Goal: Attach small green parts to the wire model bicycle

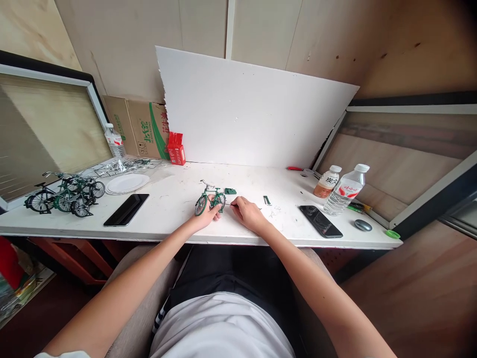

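A small green model bicycle (209, 198) stands upright in my left hand (205, 217), whose fingers are closed round its lower part. Just to the right, my right hand (246, 213) is closed in a pinch on a thin dark tool (231, 204). The tool's tip points at the bicycle's rear wheel; whether it touches cannot be made out. Behind the hands lies a small green flat part (230, 191). A narrow green piece (267, 200) rests on the white table to the right of my right hand.
Several finished-looking model bicycles (67, 194) cluster at the left, near white discs (127, 183) and a black phone (126, 210). To the right are a cracked-looking phone (320, 221), a water bottle (346, 190), a brown drink bottle (328, 182) and an oval grey object (362, 225). A white board (253, 114) leans behind.
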`<state>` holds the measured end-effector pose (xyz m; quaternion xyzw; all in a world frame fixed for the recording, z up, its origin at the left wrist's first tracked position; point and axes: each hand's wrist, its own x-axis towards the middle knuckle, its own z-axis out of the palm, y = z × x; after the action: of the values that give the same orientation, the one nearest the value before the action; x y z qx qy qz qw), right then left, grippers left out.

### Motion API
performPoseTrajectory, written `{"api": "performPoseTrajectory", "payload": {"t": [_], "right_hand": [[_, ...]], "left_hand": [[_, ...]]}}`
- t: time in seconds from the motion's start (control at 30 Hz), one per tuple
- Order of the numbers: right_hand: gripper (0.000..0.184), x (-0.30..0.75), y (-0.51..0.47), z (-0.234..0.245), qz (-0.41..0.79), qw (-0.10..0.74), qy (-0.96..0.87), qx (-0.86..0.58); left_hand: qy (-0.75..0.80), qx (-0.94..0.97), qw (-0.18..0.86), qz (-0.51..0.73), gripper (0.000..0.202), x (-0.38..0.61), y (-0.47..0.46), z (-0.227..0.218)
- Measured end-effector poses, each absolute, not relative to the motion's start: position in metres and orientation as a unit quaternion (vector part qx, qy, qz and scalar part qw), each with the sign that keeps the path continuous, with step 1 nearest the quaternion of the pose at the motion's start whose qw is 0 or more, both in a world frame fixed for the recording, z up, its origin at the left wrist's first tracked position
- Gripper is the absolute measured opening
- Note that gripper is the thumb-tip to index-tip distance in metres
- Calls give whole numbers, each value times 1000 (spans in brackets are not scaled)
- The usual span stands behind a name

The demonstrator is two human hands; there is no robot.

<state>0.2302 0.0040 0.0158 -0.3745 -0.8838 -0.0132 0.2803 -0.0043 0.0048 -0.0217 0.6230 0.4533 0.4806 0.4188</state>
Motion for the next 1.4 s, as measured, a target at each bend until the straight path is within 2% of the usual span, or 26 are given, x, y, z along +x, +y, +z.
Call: {"api": "performPoseTrajectory", "payload": {"t": [0.63, 1.0, 1.13, 1.4], "right_hand": [[11, 229, 8, 14, -39, 232, -879, -415], [27, 225, 1, 16, -92, 178, -869, -453], [29, 225, -2, 20, -80, 182, -871, -450], [10, 233, -5, 16, -5, 245, -874, -420]], "left_hand": [[452, 614, 429, 484, 49, -1, 4, -18], [447, 639, 415, 470, 46, -2, 6, -26], [449, 644, 411, 464, 48, -3, 7, -28], [456, 639, 411, 464, 44, -1, 3, -23]]}}
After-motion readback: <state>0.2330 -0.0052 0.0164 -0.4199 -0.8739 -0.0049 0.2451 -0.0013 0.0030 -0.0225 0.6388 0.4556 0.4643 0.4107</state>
